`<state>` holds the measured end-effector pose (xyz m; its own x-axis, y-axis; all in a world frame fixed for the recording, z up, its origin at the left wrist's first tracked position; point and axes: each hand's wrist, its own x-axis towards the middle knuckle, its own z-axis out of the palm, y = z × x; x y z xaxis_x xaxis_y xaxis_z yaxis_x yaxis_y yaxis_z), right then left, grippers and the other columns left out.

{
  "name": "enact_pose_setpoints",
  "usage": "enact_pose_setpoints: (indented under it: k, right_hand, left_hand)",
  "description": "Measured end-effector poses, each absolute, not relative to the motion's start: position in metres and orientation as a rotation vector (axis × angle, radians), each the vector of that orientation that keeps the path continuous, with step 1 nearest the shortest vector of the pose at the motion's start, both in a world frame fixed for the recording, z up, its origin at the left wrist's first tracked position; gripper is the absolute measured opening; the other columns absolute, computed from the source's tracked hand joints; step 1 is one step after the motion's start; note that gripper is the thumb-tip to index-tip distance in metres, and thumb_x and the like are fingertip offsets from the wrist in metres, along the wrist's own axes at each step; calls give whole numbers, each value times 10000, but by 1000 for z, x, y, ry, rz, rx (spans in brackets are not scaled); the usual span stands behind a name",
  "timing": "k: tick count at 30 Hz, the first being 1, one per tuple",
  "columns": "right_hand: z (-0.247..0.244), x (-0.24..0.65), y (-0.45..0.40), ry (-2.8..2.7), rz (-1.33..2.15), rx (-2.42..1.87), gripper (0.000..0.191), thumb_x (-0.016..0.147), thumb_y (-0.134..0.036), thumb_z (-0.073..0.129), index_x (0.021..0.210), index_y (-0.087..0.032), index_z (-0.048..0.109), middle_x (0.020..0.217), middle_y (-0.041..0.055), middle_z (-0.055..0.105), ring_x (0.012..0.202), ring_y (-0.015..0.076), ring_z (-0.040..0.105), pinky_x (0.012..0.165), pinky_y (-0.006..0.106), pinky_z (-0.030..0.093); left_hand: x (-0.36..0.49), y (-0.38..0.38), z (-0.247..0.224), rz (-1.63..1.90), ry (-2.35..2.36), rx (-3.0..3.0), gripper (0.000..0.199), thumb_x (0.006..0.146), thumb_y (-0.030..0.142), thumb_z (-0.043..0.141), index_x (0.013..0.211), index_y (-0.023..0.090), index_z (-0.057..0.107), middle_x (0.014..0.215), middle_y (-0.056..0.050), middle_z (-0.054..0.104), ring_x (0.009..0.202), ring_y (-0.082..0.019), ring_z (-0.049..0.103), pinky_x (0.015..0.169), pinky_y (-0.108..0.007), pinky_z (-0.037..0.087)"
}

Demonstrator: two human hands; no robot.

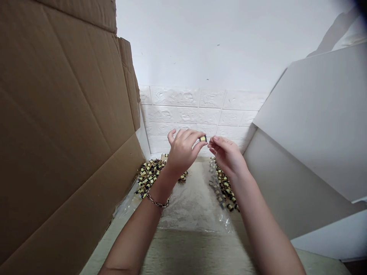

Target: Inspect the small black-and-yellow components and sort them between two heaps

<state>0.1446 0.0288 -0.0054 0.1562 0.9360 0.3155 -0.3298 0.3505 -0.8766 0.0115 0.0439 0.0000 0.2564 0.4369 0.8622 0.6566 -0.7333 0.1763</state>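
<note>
Between the thumb and index finger of my left hand is a small transformer coil, with a yellow-wrapped middle and black ends. It is held up above the table. Just to its right, my right hand has its thumb and fingertips pinched together close to the coil's end. Whether a thin wire lies in that pinch is too small to tell. A heap of similar coils with copper-coloured leads lies left of and behind my left wrist. More coils are piled below my right hand.
A clear plastic bag lies flat on the pale table between the two heaps. Tall cardboard walls off the left side. White panels stand on the right, and a white brick-patterned wall closes the back.
</note>
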Motion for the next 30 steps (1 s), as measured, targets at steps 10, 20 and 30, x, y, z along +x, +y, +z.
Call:
enact_pose_setpoints:
  k: [10, 20, 30]
  right_hand:
    - [-5, 145, 27, -772, 1554, -579, 110, 619, -244, 628, 603, -189, 535, 590, -57, 560, 601, 93, 522, 654, 273, 402]
    - [-11, 143, 31, -789, 1599, -567, 98, 633, -254, 621, 662, -209, 540, 602, -59, 562, 598, 103, 518, 678, 294, 413]
    - [-18, 132, 35, -666, 1774, -414, 49, 679, -215, 554, 702, -195, 516, 590, -57, 548, 600, 102, 529, 661, 294, 422]
  left_hand:
    - [11, 41, 1, -1509, -929, -2346, 113, 792, 289, 491, 878, 250, 552, 902, 29, 622, 897, -126, 521, 921, -328, 180]
    - [13, 41, 1, -1523, -930, -2337, 111, 790, 293, 489, 865, 250, 559, 897, 26, 625, 887, -132, 528, 920, -332, 188]
    - [15, 42, -1, -1541, -948, -2357, 114, 791, 275, 484, 874, 245, 557, 904, 31, 616, 898, -125, 522, 927, -330, 181]
